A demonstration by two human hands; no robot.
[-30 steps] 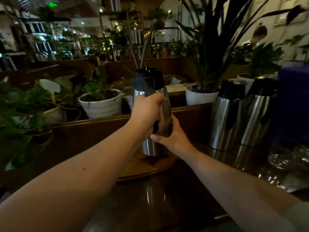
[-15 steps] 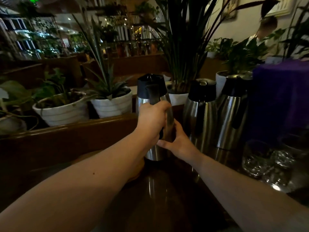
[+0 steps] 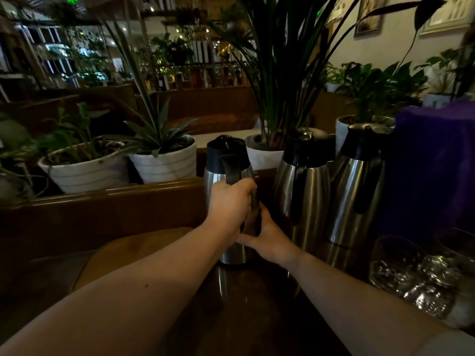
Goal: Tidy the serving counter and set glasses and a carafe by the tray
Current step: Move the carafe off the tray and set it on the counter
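A steel carafe [image 3: 214,177] with a black lid and handle stands upright on the dark counter [image 3: 244,304]. My left hand [image 3: 228,206] is wrapped around its black handle. My right hand [image 3: 270,240] presses against the carafe's lower right side. A round wooden tray [image 3: 133,250] lies just left of the carafe's base. Several clear glasses [image 3: 401,263] stand at the right. Part of the carafe's body is hidden behind my hands.
Two more steel carafes [image 3: 305,186] [image 3: 357,186] stand close on the right, next to a purple cloth-covered shape [image 3: 434,163]. A wooden ledge [image 3: 102,199] runs behind, with white plant pots [image 3: 164,163] and tall leaves above it.
The carafe has moved right, off the wooden tray and onto the dark counter beside the two other carafes. Both hands have kept their hold.
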